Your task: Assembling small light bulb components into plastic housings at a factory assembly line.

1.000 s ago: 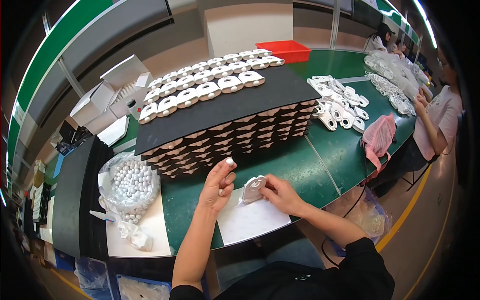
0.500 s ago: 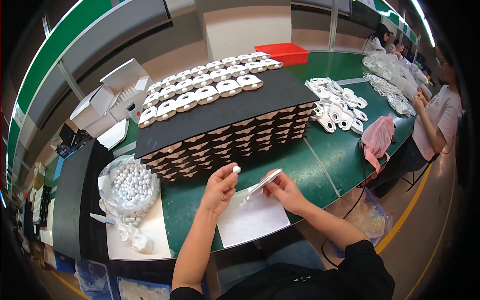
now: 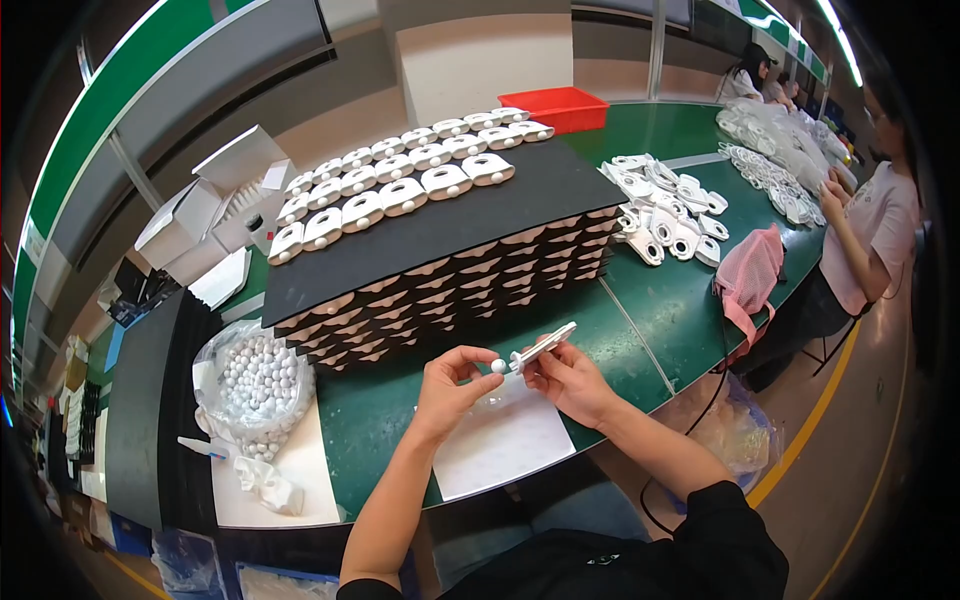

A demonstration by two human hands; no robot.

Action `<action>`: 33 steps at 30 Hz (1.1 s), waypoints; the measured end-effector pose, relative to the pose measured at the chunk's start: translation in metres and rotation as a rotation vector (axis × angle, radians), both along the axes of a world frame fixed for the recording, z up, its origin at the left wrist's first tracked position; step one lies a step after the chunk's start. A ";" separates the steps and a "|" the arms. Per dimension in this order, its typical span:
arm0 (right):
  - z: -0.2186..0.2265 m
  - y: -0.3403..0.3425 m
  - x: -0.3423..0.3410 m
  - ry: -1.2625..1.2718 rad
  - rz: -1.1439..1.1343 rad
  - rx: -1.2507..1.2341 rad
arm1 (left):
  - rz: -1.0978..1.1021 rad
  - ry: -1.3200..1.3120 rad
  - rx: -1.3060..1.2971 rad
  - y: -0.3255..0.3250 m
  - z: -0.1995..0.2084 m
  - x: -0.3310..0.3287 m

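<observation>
Indoors, a worker's left hand [image 3: 447, 395] pinches a small white ball [image 3: 498, 366] between thumb and forefinger above a green workbench [image 3: 690, 315], while the right hand [image 3: 580, 388] holds a flat white piece [image 3: 549, 340] tilted edge-on, thumb and fingers closed about its lower side. The ball sits just beside the piece's left end; whether they touch is hard to tell. Beneath lies a white sheet [image 3: 505, 445]. At left, a clear plastic bag [image 3: 206, 375] bulges with white balls [image 3: 260, 375]; beyond, rows of white pieces [image 3: 403, 196] top stacked black boards [image 3: 450, 225].
</observation>
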State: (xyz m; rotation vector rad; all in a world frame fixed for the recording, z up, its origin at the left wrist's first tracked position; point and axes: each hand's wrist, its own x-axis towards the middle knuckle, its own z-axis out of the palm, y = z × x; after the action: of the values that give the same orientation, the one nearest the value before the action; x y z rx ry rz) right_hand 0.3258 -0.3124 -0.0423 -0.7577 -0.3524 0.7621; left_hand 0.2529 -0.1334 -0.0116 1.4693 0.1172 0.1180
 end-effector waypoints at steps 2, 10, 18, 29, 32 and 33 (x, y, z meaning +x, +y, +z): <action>0.001 0.001 -0.001 -0.004 -0.014 -0.003 | 0.007 -0.059 0.052 -0.001 -0.002 0.001; 0.001 0.002 -0.003 -0.040 -0.035 -0.042 | -0.008 -0.123 0.071 0.000 -0.008 0.002; 0.004 0.001 -0.005 -0.087 -0.037 -0.085 | 0.004 -0.071 0.100 -0.004 0.001 0.001; 0.038 0.001 0.004 -0.593 -0.065 -0.192 | -0.011 -0.211 0.080 -0.003 -0.005 0.004; 0.088 0.000 0.027 -0.917 -0.047 -0.300 | 0.028 -0.277 0.124 0.003 -0.004 0.004; 0.105 0.002 0.036 -0.800 -0.101 -0.210 | 0.036 -0.142 0.001 0.005 0.002 0.002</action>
State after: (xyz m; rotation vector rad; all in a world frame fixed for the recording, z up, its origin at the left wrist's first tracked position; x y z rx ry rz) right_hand 0.3619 -0.3105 0.0629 -1.2594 -0.9538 0.3719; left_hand 0.2551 -0.1280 -0.0099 1.4556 0.0280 0.2514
